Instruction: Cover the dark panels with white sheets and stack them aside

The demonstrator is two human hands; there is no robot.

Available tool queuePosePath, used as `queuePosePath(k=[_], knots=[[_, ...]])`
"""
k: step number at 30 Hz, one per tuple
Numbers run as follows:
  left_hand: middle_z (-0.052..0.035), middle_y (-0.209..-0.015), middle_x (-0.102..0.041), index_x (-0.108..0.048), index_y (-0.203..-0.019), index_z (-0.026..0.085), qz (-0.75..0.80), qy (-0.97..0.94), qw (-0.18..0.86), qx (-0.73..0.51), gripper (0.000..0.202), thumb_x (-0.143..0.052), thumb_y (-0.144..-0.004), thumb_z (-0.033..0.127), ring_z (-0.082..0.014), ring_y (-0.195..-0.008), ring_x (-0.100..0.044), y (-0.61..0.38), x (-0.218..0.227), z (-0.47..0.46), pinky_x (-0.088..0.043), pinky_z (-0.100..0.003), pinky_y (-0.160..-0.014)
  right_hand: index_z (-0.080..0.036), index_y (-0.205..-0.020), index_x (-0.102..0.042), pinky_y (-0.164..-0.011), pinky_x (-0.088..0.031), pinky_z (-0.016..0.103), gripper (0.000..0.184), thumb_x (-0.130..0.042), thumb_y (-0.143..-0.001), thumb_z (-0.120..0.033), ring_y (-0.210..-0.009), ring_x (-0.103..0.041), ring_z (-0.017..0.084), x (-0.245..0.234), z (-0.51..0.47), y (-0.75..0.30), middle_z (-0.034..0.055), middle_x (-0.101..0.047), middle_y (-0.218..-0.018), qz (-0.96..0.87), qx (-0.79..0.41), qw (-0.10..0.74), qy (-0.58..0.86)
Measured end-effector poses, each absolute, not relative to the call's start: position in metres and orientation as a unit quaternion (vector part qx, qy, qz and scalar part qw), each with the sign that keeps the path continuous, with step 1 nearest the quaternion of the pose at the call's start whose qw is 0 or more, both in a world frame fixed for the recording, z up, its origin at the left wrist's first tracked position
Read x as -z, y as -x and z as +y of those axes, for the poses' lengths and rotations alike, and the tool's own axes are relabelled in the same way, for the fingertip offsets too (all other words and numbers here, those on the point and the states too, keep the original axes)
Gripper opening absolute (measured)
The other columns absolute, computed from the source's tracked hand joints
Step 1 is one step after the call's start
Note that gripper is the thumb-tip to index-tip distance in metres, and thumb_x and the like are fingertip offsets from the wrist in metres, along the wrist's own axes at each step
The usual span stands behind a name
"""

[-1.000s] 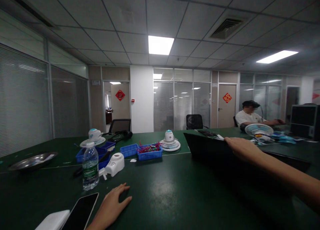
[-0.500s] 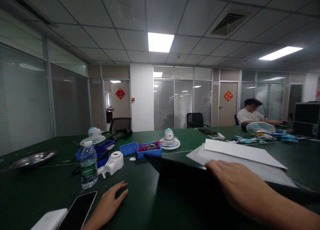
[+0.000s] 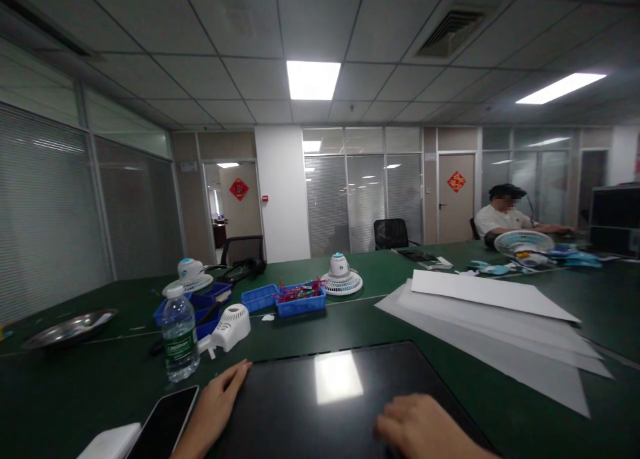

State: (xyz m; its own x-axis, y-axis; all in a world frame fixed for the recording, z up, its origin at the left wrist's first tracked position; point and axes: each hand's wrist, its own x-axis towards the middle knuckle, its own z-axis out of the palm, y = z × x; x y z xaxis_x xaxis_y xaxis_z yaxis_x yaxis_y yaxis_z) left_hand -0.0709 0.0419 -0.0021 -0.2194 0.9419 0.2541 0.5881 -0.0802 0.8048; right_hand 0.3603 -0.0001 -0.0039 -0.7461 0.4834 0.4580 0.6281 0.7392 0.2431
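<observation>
A flat black glossy panel, which looks like a display panel (image 3: 285, 399), lies on the green table (image 3: 280, 342) and mirrors the ceiling light. Along its left edge rests my left hand (image 3: 215, 402), fingers stretched out and touching the corner. My right hand (image 3: 420, 422) is over the panel's right part, its fingers bent and smeared by motion. Whether it touches the surface I cannot tell. Just left of my left hand lie a dark-screened phone (image 3: 165, 422) and a white box-like object (image 3: 113, 442).
A water bottle (image 3: 180, 336), white fan housing (image 3: 233, 327) and blue bins (image 3: 300, 306) stand beyond my left hand. White sheets (image 3: 495, 296) lie at right. Fans (image 3: 343, 279) and a metal dish (image 3: 70, 329) sit farther off. A person (image 3: 505, 216) sits at the far right.
The black panel was tilted up in my right hand and now lies flat. My right hand has let go of its edge and moved lower; the white sheets' near ends are uncovered.
</observation>
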Motion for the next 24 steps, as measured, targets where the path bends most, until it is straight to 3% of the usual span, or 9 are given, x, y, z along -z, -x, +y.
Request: queuePosePath(k=[3, 6, 8, 11, 14, 18, 24], knots=[[-0.0085, -0.144, -0.061, -0.075, -0.117, 0.025, 0.633, -0.654, 0.165, -0.379, 0.056, -0.057, -0.081, 0.064, -0.0339, -0.137, -0.053, 0.06, 0.001, 0.035, -0.035, -0.051, -0.119, -0.024, -0.12, -0.066, -0.092, -0.046, 0.031, 0.036, -0.048, -0.096, -0.044, -0.103, -0.065, 0.021, -0.033, 0.046, -0.407, 0.0097, -0.07, -0.115, -0.821, 0.168, 0.188, 0.513], [-0.0034, -0.157, -0.045, -0.069, -0.127, 0.033, 0.624, -0.71, 0.13, -0.299, 0.053, -0.054, -0.086, 0.063, -0.0331, -0.148, -0.037, 0.052, -0.001, 0.029, -0.023, -0.057, -0.123, -0.011, -0.13, -0.061, -0.099, -0.044, 0.048, 0.046, -0.046, -0.094, -0.034, -0.125, -0.056, 0.034, -0.038, 0.089, -0.47, 0.0237, -0.058, -0.137, -0.745, 0.182, 0.184, 0.615], [-0.0003, -0.16, -0.039, -0.064, -0.132, 0.038, 0.623, -0.732, 0.125, -0.247, 0.052, -0.049, -0.089, 0.063, -0.031, -0.151, -0.029, 0.05, -0.002, 0.028, -0.015, -0.059, -0.124, -0.007, -0.123, -0.066, -0.088, -0.049, 0.05, 0.046, -0.045, -0.095, -0.037, -0.115, -0.062, 0.038, -0.025, 0.105, -0.507, 0.0265, -0.064, -0.127, -0.713, 0.172, 0.172, 0.657], [-0.0008, -0.159, -0.041, -0.063, -0.133, 0.038, 0.627, -0.738, 0.131, -0.213, 0.052, -0.05, -0.089, 0.063, -0.0299, -0.152, -0.027, 0.048, -0.001, 0.03, -0.012, -0.059, -0.125, -0.013, -0.107, -0.073, -0.073, -0.051, 0.04, 0.041, -0.042, -0.098, -0.038, -0.091, -0.071, 0.031, -0.004, 0.112, -0.54, 0.0192, -0.073, -0.105, -0.695, 0.161, 0.149, 0.684], [-0.0019, -0.158, -0.043, -0.065, -0.131, 0.037, 0.641, -0.727, 0.12, -0.217, 0.05, -0.053, -0.088, 0.06, -0.0313, -0.151, -0.029, 0.045, 0.0, 0.033, -0.013, -0.059, -0.125, -0.016, -0.093, -0.073, -0.069, -0.048, 0.034, 0.038, -0.037, -0.099, -0.027, -0.08, -0.071, 0.025, 0.002, 0.112, -0.545, 0.0144, -0.074, -0.088, -0.69, 0.18, 0.135, 0.688], [-0.0017, -0.157, -0.045, -0.066, -0.13, 0.037, 0.668, -0.708, 0.103, -0.205, 0.048, -0.052, -0.089, 0.057, -0.0332, -0.151, -0.03, 0.042, -0.001, 0.033, -0.011, -0.062, -0.124, -0.014, -0.092, -0.068, -0.072, -0.044, 0.033, 0.028, -0.04, -0.093, -0.013, -0.087, -0.068, 0.025, -0.008, 0.108, -0.53, 0.0148, -0.07, -0.089, -0.684, 0.239, 0.141, 0.675], [-0.0036, -0.157, -0.045, -0.066, -0.13, 0.034, 0.698, -0.686, 0.082, -0.186, 0.047, -0.047, -0.091, 0.053, -0.0348, -0.15, -0.031, 0.045, -0.004, 0.03, -0.011, -0.065, -0.122, -0.011, -0.095, -0.061, -0.072, -0.041, 0.034, 0.027, -0.035, -0.099, -0.018, -0.088, -0.063, 0.028, -0.032, 0.09, -0.517, 0.0162, -0.066, -0.088, -0.64, 0.322, 0.189, 0.671]])
